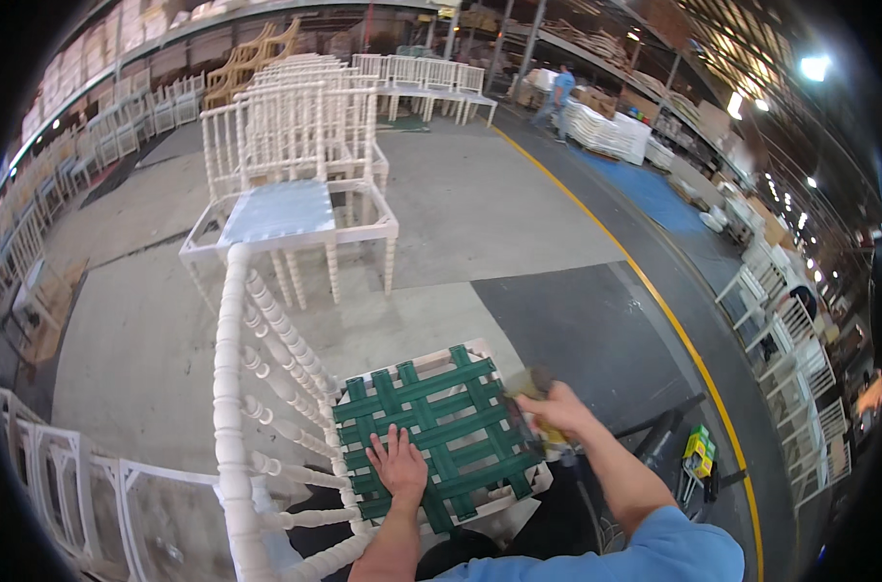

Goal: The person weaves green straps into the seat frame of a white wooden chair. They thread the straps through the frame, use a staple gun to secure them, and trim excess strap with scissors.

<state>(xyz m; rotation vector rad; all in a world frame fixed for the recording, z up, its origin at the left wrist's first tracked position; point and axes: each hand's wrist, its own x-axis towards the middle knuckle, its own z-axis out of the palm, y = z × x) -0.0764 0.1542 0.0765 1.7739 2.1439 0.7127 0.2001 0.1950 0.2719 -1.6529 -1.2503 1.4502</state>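
Observation:
In front of me is a white wooden chair (230, 388) with turned spindles, its back on my left. Dark green straps (426, 388) are woven in a lattice across its seat frame. My left hand (399, 466) lies flat on these straps with its fingers spread, holding nothing. By the seat's right edge, my right hand (560, 411) is closed around a blurred hand tool (530, 384), dark at the top with some yellow; its exact kind does not show. Motion smears the tool, so contact with the frame is unclear.
White chairs (295, 209) stand in rows ahead, with more along the left wall. Stacked white chairs (795, 354) line the right. A yellow-green box (699, 451) and tools lie near my right side. Beyond the yellow floor line (654, 291), a person (561, 92) in blue walks.

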